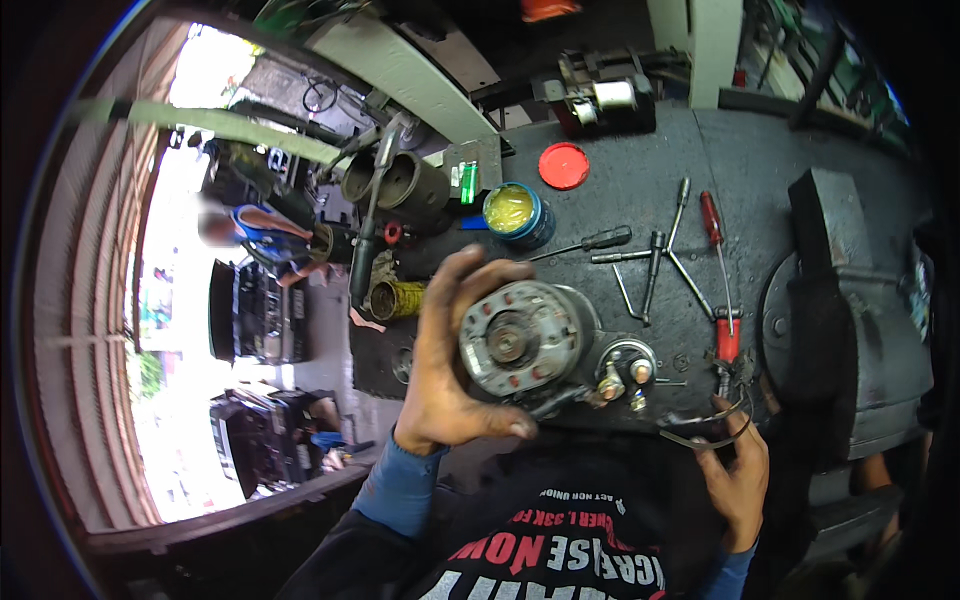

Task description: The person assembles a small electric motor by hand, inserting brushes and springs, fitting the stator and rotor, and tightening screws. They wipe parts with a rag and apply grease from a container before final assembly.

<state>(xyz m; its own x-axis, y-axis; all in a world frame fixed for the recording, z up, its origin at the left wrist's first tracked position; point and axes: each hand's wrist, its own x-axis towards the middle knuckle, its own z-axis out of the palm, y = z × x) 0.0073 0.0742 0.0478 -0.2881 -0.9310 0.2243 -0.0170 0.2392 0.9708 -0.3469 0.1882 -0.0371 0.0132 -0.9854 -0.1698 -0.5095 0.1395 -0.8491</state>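
Observation:
My left hand is wrapped round a starter motor, raised toward me above the workbench. Its round end face shows a grey plate with a hub in the middle. Beside the body is the solenoid, with copper-coloured terminals. At the lower right my right hand is closed, thumb and fingers pinching a thin curved band. This band is apart from the motor. Just beyond the right hand lies a red-handled tool, its lower end among small dark parts.
On the workbench are an open tub of yellow grease, its red lid, a black-handled screwdriver, a red-handled screwdriver and socket wrenches. A heavy vise stands right. Another person is at far left.

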